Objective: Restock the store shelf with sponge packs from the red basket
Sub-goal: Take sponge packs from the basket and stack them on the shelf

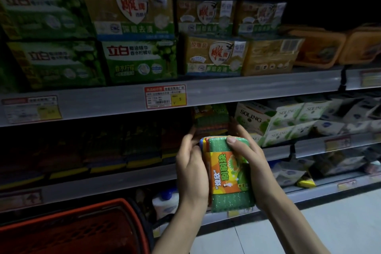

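**Sponge pack up at the shelf, both hands on it**

The sponge pack (228, 173) is in mid-air, in front of the middle shelf (123, 183), not yet set down. It's held on end w/ the orange label facing the camera, prob. so it matches the stocked sponge packs (210, 119) standing just behind it in the dim gap.

R hand (251, 163) does the main holding: thumb hooked over the top corner, palm along the right edge. The fingers go round the back, out of sight. L hand (191, 167) cups the left edge, fingers lightly curved vs. the stack's side. Looks like a steadying hold to keep the loose layers squared up for sliding in.

The target slot sits btw. the dark packs at left and the white Soling boxes (253, 117) at right. It's narrow, so a two-handed, end-on entry makes sense.

The red basket (78, 225) is low at left, near the person, handy for the next pick. Contents can't be made out.
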The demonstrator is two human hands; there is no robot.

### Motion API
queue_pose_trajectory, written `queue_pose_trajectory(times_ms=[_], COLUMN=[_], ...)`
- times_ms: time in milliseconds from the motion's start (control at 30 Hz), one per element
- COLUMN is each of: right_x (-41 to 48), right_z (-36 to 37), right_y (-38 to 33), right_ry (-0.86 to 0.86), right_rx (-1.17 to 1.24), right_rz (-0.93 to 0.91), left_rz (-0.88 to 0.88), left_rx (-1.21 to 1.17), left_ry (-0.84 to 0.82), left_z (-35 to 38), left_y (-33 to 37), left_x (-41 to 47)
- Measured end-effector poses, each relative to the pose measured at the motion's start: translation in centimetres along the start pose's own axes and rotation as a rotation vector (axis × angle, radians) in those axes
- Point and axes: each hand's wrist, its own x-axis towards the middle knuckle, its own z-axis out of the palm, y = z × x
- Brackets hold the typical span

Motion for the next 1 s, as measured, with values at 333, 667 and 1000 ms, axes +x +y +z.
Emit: queue_pose_trajectory(times_ms=[333, 667, 1000], right_x=[0.5, 0.2, -0.1], right_z=[-0.4, -0.1, 0.6], right_y=[0.5, 0.1, -0.3], right_ry=[0.052, 0.062, 0.085], right_rx=[-0.015, -0.024, -0.043], right_rz=[0.015, 0.012, 0.020], left_rz=[-0.016, 0.044, 0.029], left_rx=[-0.022, 0.131, 0.130], left_ry=[-0.027, 0.003, 0.009], left_z=[0.1, 0.1, 0.0], left_y=[0.4, 0.6, 1.1], left_x=[0.3, 0.2, 0.3])
